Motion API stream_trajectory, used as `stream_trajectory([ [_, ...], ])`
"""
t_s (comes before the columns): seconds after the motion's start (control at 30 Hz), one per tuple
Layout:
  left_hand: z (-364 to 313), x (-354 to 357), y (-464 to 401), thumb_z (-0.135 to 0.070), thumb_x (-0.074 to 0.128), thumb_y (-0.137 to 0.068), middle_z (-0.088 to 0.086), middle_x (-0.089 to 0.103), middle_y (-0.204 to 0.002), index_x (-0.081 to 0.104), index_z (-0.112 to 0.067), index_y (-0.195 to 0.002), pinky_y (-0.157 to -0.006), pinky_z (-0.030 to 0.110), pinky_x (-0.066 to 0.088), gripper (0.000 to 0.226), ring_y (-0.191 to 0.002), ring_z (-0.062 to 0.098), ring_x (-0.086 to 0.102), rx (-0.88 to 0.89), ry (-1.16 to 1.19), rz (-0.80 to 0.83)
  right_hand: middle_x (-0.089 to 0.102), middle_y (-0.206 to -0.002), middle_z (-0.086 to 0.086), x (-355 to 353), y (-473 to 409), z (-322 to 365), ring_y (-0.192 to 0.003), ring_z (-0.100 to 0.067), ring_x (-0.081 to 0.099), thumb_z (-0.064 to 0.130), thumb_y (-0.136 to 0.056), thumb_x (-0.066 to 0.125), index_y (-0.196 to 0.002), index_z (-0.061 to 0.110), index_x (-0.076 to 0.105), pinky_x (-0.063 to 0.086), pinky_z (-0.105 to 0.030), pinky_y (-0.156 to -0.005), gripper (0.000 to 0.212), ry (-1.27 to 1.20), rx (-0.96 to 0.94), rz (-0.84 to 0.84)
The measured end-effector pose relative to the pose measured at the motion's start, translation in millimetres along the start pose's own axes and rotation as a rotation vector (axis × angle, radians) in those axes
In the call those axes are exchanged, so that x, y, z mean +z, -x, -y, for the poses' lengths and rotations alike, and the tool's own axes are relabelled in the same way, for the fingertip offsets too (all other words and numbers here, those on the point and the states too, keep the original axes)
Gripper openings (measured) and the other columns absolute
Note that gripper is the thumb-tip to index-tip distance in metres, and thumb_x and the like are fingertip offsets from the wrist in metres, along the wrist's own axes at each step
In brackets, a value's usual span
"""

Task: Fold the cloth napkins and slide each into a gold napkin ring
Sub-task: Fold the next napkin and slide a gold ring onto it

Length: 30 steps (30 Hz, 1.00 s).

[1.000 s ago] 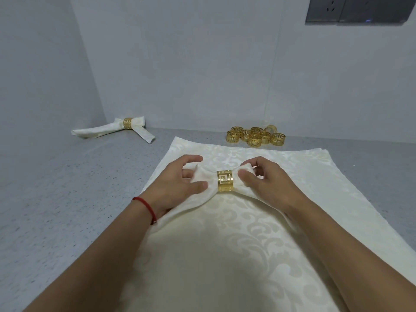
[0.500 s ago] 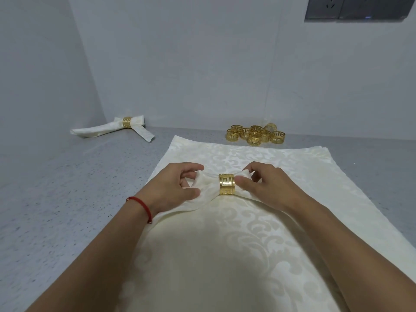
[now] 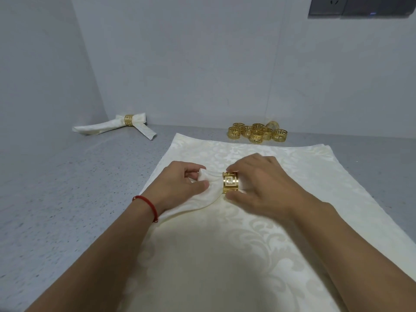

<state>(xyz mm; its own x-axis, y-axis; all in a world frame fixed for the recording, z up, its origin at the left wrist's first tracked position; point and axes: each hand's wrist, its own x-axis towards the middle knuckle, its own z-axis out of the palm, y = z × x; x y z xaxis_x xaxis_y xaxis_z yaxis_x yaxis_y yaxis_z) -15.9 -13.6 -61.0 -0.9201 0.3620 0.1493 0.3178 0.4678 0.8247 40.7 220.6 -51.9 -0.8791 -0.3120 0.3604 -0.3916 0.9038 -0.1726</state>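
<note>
A folded cream napkin (image 3: 210,188) lies across a stack of flat cream napkins (image 3: 225,255), threaded through a gold napkin ring (image 3: 230,182). My left hand (image 3: 180,183) pinches the napkin's bunched end just left of the ring. My right hand (image 3: 263,188) holds the ring between thumb and fingers and covers the napkin's right part. A pile of several loose gold rings (image 3: 256,132) sits at the back by the wall. One napkin with a ring on it (image 3: 117,126) lies in the far left corner.
The grey speckled counter (image 3: 56,188) runs left and right of the napkin stack. Grey walls (image 3: 180,64) close the back and left side. A dark socket panel (image 3: 360,5) hangs on the wall at upper right.
My right hand has moved onto the ring and now grips it. The left hand's fingers have closed more on the napkin end. The ring sits slightly further right on the napkin.
</note>
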Motion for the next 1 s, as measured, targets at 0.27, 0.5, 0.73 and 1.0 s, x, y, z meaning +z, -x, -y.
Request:
stream_trajectory([
  [0.27,-5.2,-8.1,3.6,-0.028,0.075,-0.087,-0.02,0.07,-0.109,0.067,-0.035,-0.123,-0.074,0.006,0.042,0.038,-0.092,-0.006,0.057,0.098,-0.155,0.033,0.054,-0.124,0.014,6.9,-6.2,1.6,-0.118,-0.011,0.052,0.063,-0.091,0.056,-0.141,0.04,0.052,0.046,-0.042,-0.098,0.055,-0.083,0.047,0.054],
  [0.5,-7.0,-19.2,-4.6,-0.063,0.046,-0.094,-0.001,0.045,-0.073,0.056,-0.01,-0.079,-0.066,0.033,0.037,0.056,-0.063,0.017,0.039,-0.125,-0.163,0.125,0.065,-0.086,0.009,-11.2,8.5,-6.4,-0.079,-0.014,0.059,0.068,-0.093,0.042,-0.092,0.022,0.063,0.046,-0.037,-0.075,0.05,-0.416,0.483,0.069],
  [0.73,-22.1,-41.8,-22.6,-0.045,0.058,-0.097,0.004,0.068,-0.091,0.072,-0.002,-0.104,-0.058,0.026,0.041,0.046,-0.071,0.021,0.051,-0.383,-0.091,0.289,0.038,-0.067,-0.006,-16.4,-10.7,-7.5,-0.052,-0.015,0.029,0.048,-0.096,0.065,-0.072,0.005,0.045,0.029,-0.03,-0.059,0.053,-0.593,0.497,0.13],
  [1.0,7.4,-134.5,-18.0,-0.046,0.058,-0.094,0.009,0.076,-0.087,0.076,-0.005,-0.096,-0.076,0.035,0.049,0.044,-0.076,0.022,0.063,-0.366,-0.218,0.076,0.026,-0.059,-0.002,13.3,-98.1,50.5,-0.053,-0.019,0.019,0.043,-0.094,0.071,-0.06,0.015,0.036,0.019,-0.029,-0.052,0.056,-0.785,0.431,0.146],
])
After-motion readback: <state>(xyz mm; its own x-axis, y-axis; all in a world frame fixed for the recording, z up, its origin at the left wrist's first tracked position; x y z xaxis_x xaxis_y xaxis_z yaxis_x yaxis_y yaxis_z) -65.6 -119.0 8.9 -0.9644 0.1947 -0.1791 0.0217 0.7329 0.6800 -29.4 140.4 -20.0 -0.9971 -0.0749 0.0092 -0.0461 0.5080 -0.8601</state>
